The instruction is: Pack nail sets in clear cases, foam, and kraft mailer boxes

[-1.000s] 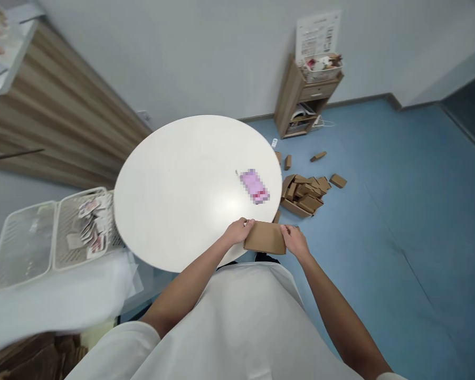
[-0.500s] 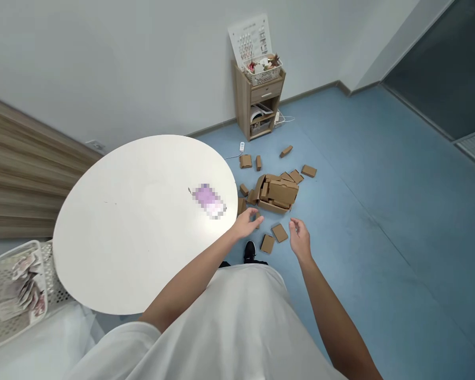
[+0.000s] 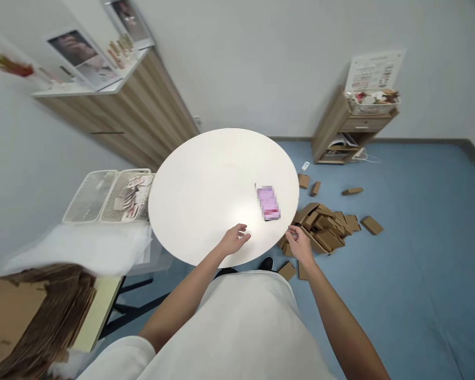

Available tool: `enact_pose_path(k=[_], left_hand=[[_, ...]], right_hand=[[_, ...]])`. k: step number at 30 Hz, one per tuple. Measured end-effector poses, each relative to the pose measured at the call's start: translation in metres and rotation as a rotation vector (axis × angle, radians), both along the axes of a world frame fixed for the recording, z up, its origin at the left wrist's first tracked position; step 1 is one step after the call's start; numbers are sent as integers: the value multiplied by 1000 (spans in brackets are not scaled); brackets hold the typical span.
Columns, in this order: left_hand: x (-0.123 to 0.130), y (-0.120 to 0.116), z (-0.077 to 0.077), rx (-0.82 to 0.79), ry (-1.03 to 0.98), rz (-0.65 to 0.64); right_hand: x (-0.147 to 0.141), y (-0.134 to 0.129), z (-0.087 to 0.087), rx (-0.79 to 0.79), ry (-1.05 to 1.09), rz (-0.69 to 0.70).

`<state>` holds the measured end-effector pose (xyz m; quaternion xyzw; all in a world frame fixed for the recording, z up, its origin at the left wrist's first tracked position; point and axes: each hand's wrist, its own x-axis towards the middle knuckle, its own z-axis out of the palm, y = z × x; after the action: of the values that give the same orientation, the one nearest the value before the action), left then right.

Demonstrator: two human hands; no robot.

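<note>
My left hand [image 3: 234, 239] is over the near part of the round white table [image 3: 198, 195], fingers apart and holding nothing. At the table's right edge my right hand [image 3: 298, 241] hangs with its fingers loosely bent and nothing between them, in front of the pile of small brown boxes [image 3: 326, 227] on the floor. A blurred pink-purple item [image 3: 268, 202] lies on the right part of the table, beyond both hands and touched by neither.
White baskets [image 3: 122, 203] with packets stand left of the table. Flattened cardboard [image 3: 43, 316] is stacked at the lower left. A wooden cabinet [image 3: 142, 105] stands behind left, a small shelf unit [image 3: 340, 126] behind right. Loose boxes [image 3: 372, 225] lie on the blue floor.
The view has swung left, bringing the cabinet and cardboard stack into sight. My left hand is now over the table instead of past its edge; my right hand is nearer the table.
</note>
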<state>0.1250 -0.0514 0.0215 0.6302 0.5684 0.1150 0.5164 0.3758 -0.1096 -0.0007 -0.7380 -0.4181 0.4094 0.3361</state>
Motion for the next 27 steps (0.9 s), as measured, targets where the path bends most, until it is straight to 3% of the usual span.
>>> enact_pose_path(k=[4, 10, 18, 22, 24, 27], left_hand=[[-50, -10, -2, 24, -4, 141], [-127, -15, 0, 13, -55, 257], [-244, -39, -8, 47, -107, 500], [-292, -58, -14, -47, -69, 617], [-310, -65, -18, -95, 12, 619], [-329, -71, -21, -133, 159, 517]], right_hand=[[-43, 27, 8, 25, -21, 134], [-133, 42, 16, 2, -38, 319], [-263, 72, 25, -20, -222, 804], [-318, 92, 31, 43, -311, 1021], [-339, 99, 32, 85, -333, 1111], [-362, 108, 28, 125, -314, 1217]])
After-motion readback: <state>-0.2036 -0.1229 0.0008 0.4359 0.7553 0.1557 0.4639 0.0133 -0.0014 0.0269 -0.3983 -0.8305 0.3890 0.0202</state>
